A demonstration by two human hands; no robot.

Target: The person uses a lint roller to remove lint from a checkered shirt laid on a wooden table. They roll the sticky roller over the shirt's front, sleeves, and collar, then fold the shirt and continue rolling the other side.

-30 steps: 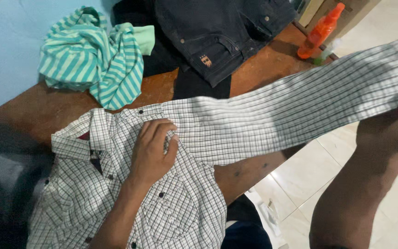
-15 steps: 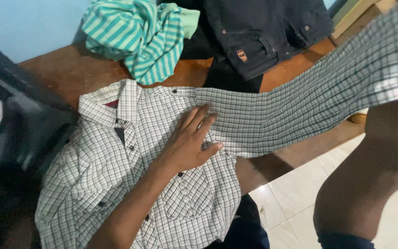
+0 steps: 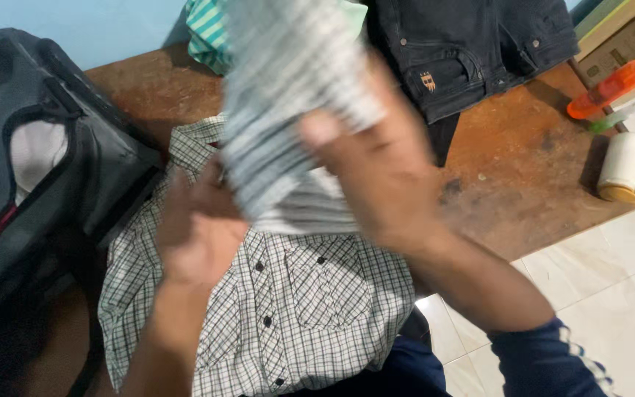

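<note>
1. Centrally in the frame, a white checked shirt lies front-up on the brown wooden counter, its buttoned placket and chest pocket showing, its hem hanging over the counter's near edge at bottom centre.
2. Right hand: raised at centre frame, motion-blurred, fingers closed around the shirt's sleeve, which is lifted above the shirt body toward the top of the frame.
3. Left hand: left of centre, over the shirt near the collar; whether it is spread flat or pinching cloth cannot be told through the blur.
4. Risk, sleeve: held only in a loose bunch, the sleeve may well land crooked or creased across the chest rather than flat.
5. Risk, shirt body: if the left hand is not pressing down, a pull on the sleeve could drag the whole shirt sideways, and the overhanging hem could help it slide off the counter to the tiled floor.
6. Risk, neighbours: the dark bag touches the shirt's left side; dark jeans and a striped green garment lie at the top. A swung sleeve might catch on any of them.
7. Risk, right edge: an orange bottle and a tape roll lie well apart from the shirt, and seem unlikely to be struck.
</note>
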